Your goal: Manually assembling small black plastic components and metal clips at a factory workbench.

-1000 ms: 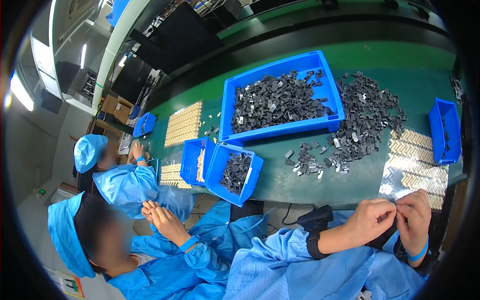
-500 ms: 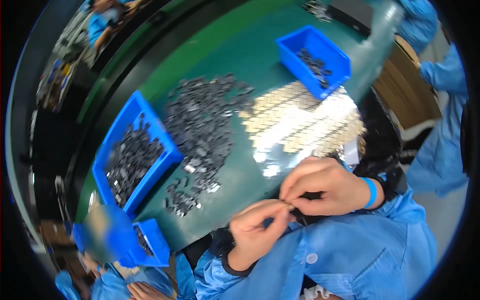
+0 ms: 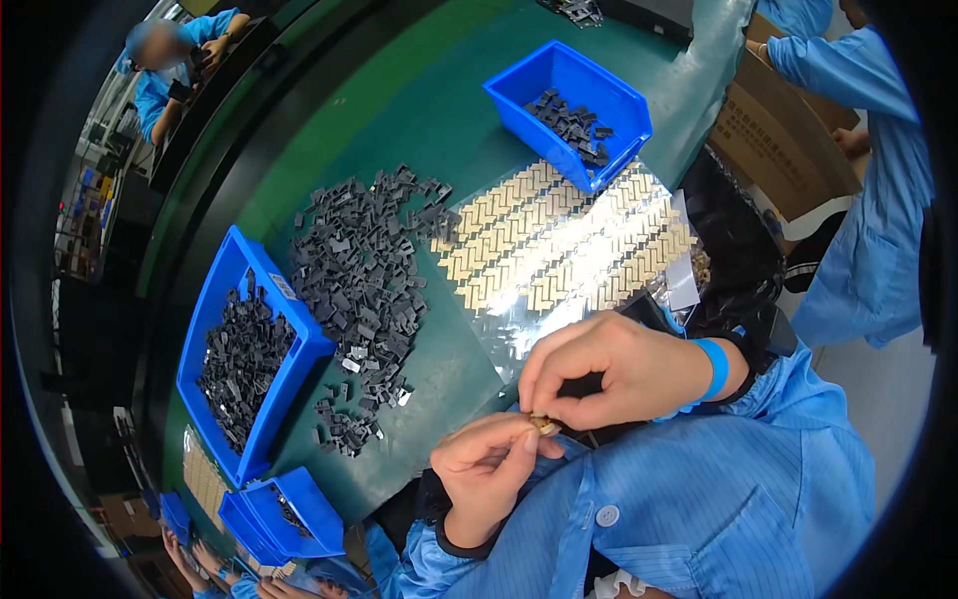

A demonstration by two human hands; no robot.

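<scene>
Tan piece (image 3: pixel 546 425), partly hidden, left fingers (image 3: pixel 520 461) pinching it, right fingers (image 3: pixel 582 410) seemingly too

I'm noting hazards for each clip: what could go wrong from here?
1. The small pale piece, pinched between the left hand and right hand, could slip; the hands appear just off the near edge of the table, so it might miss the tabletop.
2. The loose black pieces reach the sheet and might stray among the pale pieces on it.
3. The far blue bin overlaps the sheet; a nudge could disturb the rows.
</scene>
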